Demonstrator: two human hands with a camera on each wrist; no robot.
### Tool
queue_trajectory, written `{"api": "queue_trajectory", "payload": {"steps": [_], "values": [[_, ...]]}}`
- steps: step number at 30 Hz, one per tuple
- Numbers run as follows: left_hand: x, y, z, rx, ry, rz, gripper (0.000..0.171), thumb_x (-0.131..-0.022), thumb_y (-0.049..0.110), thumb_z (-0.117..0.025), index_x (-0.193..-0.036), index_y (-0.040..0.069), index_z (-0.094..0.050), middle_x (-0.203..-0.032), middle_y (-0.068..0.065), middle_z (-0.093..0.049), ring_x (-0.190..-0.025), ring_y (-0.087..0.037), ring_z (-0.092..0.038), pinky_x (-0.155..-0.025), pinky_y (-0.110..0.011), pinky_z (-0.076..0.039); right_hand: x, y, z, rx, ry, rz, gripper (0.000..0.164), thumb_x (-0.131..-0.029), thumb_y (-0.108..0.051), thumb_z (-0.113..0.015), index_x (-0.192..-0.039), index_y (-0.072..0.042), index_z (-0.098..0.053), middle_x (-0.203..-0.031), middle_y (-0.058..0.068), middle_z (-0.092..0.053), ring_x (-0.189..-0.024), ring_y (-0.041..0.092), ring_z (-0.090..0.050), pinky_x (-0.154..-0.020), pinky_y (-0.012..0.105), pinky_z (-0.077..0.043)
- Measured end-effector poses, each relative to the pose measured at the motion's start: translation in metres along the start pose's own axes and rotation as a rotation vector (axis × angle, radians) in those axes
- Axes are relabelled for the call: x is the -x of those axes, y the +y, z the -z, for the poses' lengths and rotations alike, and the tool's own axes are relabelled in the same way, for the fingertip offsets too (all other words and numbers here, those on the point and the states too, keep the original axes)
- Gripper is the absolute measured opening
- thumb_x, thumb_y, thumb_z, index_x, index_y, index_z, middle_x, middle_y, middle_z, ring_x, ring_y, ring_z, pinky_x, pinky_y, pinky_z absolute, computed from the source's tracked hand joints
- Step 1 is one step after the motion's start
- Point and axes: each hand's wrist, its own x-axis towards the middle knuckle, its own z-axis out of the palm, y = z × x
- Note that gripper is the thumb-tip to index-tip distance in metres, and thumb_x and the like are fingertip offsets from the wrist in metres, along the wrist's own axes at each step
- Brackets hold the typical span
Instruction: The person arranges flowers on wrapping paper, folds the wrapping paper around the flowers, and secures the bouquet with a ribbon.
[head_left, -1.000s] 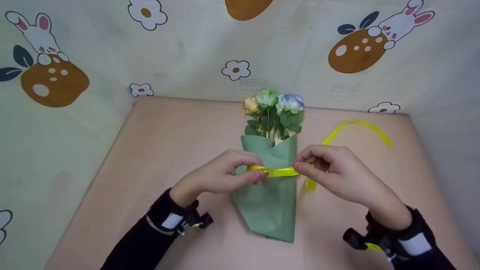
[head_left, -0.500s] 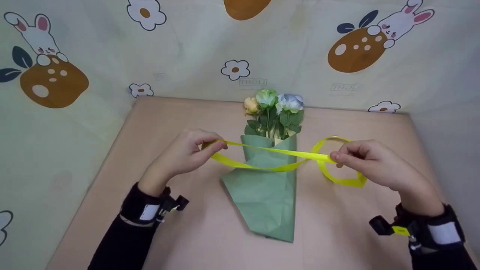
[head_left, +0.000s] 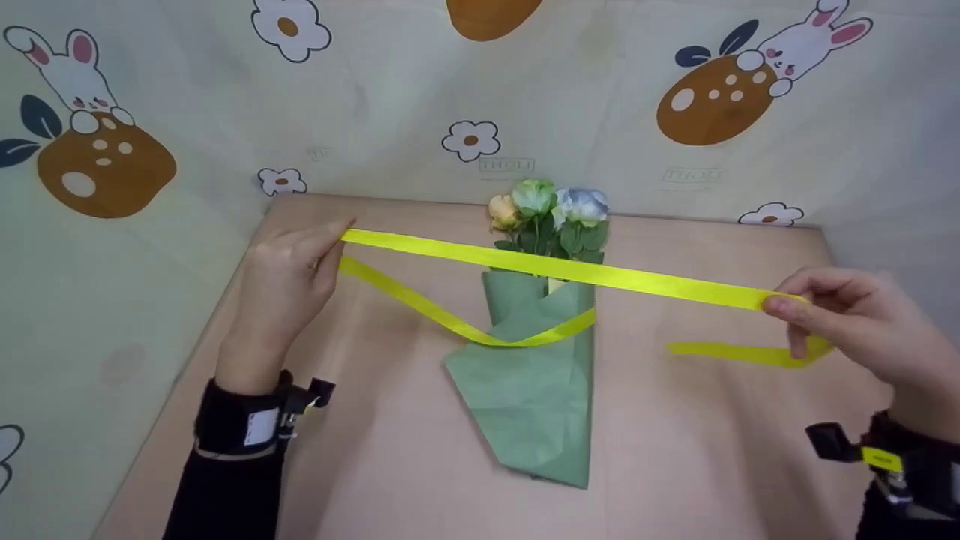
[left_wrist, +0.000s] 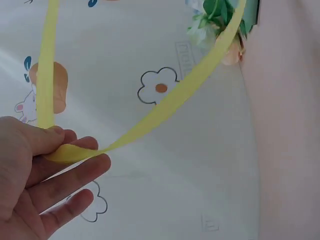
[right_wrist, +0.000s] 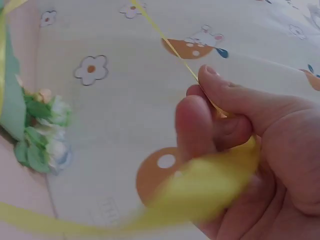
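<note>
In the head view a yellow ribbon (head_left: 555,265) stretches almost straight between both hands, above the bouquet. My left hand (head_left: 281,281) pinches it at the left; the left wrist view shows thumb and fingers on the ribbon (left_wrist: 170,100). From there a second strand sags across the bouquet's green wrapping paper (head_left: 532,405) to its right edge; whether it passes behind is unclear. My right hand (head_left: 862,315) pinches the ribbon at the right, and a loose tail hangs below it. Orange, green and blue flowers (head_left: 534,197) top the bouquet lying on the table.
The pinkish table (head_left: 375,465) carries the bouquet near its middle. Behind and at the left rises a pale cloth (head_left: 375,97) printed with rabbits, fruits and flowers. Dark wrist straps with small cameras sit on both arms.
From close over the wrapping, both hands have moved apart, left hand left and up, right hand right. The ribbon has been drawn out between them, and the paper's left flap has spread outward.
</note>
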Motion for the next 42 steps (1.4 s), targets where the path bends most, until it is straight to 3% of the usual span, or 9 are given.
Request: {"api": "queue_trajectory", "payload": {"steps": [5, 8, 11, 15, 21, 23, 26, 33, 42], "values": [[0.006, 0.0, 0.005, -0.037, 0.305, 0.02, 0.027, -0.106, -0.005, -0.066, -0.126, 0.004, -0.082, -0.115, -0.015, -0.082, -0.094, -0.039, -0.08, -0.082, -0.056, -0.062, 0.014, 0.009, 0.013, 0.088, 0.194, -0.001, 0.012, -0.106, 0.001, -0.067, -0.1, -0.001, -0.077, -0.082, -0.02, -0.063, -0.065, 0.012, -0.049, -0.055, 0.019, -0.037], [0.017, -0.004, -0.002, -0.053, 0.366, 0.085, 0.028, -0.106, -0.006, -0.066, -0.126, 0.005, -0.081, -0.119, -0.015, -0.081, -0.098, -0.04, -0.079, -0.082, -0.056, -0.062, 0.012, 0.021, 0.006, 0.173, 0.23, -0.03, 0.014, -0.107, -0.004, -0.069, -0.105, 0.007, -0.077, -0.087, -0.026, -0.065, -0.071, 0.009, -0.048, -0.059, 0.015, -0.038], [0.032, -0.012, -0.016, -0.061, 0.211, 0.105, 0.03, -0.103, -0.01, -0.067, -0.128, 0.001, -0.08, -0.121, -0.019, -0.079, -0.1, -0.043, -0.079, -0.086, -0.056, -0.064, 0.005, 0.035, -0.006, 0.26, 0.133, -0.091, 0.023, -0.108, -0.014, -0.072, -0.108, 0.008, -0.078, -0.081, -0.013, -0.066, -0.064, 0.012, -0.047, -0.053, 0.02, -0.037], [0.05, -0.021, -0.043, 0.023, -0.154, 0.153, 0.032, -0.097, -0.017, -0.065, -0.124, -0.006, -0.078, -0.116, -0.025, -0.079, -0.102, -0.045, -0.078, -0.087, -0.055, -0.064, -0.006, 0.059, -0.023, 0.345, -0.076, -0.172, 0.024, -0.105, -0.024, -0.078, -0.106, 0.0, -0.081, -0.079, 0.002, -0.063, -0.066, 0.019, -0.049, -0.057, 0.029, -0.036], [0.054, -0.012, -0.065, 0.12, -0.659, 0.292, 0.032, -0.097, -0.001, -0.07, -0.128, -0.003, -0.078, -0.123, -0.022, -0.078, -0.12, -0.042, -0.072, -0.105, -0.057, -0.056, -0.015, 0.067, -0.049, 0.457, -0.283, -0.331, 0.036, -0.103, -0.027, -0.076, -0.124, 0.002, -0.076, -0.115, 0.024, -0.073, -0.1, 0.041, -0.062, -0.082, 0.051, -0.051], [0.047, -0.003, -0.07, 0.144, -0.715, 0.268, 0.033, -0.096, 0.002, -0.07, -0.128, -0.002, -0.078, -0.124, -0.02, -0.078, -0.122, -0.041, -0.07, -0.107, -0.056, -0.055, -0.019, 0.057, -0.064, 0.477, -0.301, -0.322, 0.043, -0.105, -0.029, -0.072, -0.133, 0.005, -0.071, -0.128, 0.032, -0.068, -0.113, 0.05, -0.062, -0.091, 0.064, -0.051], [0.033, 0.011, -0.083, 0.185, -0.653, 0.156, 0.026, -0.1, 0.003, -0.068, -0.123, -0.003, -0.08, -0.116, -0.018, -0.08, -0.115, -0.039, -0.071, -0.104, -0.053, -0.056, -0.031, 0.04, -0.095, 0.442, -0.276, -0.228, 0.046, -0.109, -0.03, -0.068, -0.139, 0.005, -0.067, -0.141, 0.034, -0.062, -0.129, 0.056, -0.058, -0.104, 0.073, -0.046], [0.019, 0.034, -0.127, 0.165, -0.707, 0.007, 0.018, -0.099, 0.007, -0.075, -0.114, 0.001, -0.082, -0.107, -0.014, -0.077, -0.102, -0.033, -0.068, -0.094, -0.046, -0.057, -0.05, 0.035, -0.163, 0.317, -0.216, 0.087, 0.032, -0.11, -0.027, -0.068, -0.129, -0.003, -0.076, -0.127, 0.016, -0.074, -0.124, 0.041, -0.066, -0.108, 0.063, -0.048], [0.03, 0.037, -0.125, 0.236, -0.796, -0.011, 0.023, -0.1, 0.02, -0.08, -0.088, 0.009, -0.064, -0.079, -0.001, -0.056, -0.075, -0.02, -0.053, -0.068, -0.036, -0.049, -0.045, 0.044, -0.157, 0.172, -0.317, 0.077, 0.012, -0.107, -0.022, -0.074, -0.099, -0.014, -0.077, -0.086, -0.005, -0.067, -0.079, 0.015, -0.057, -0.073, 0.031, -0.049]]}}
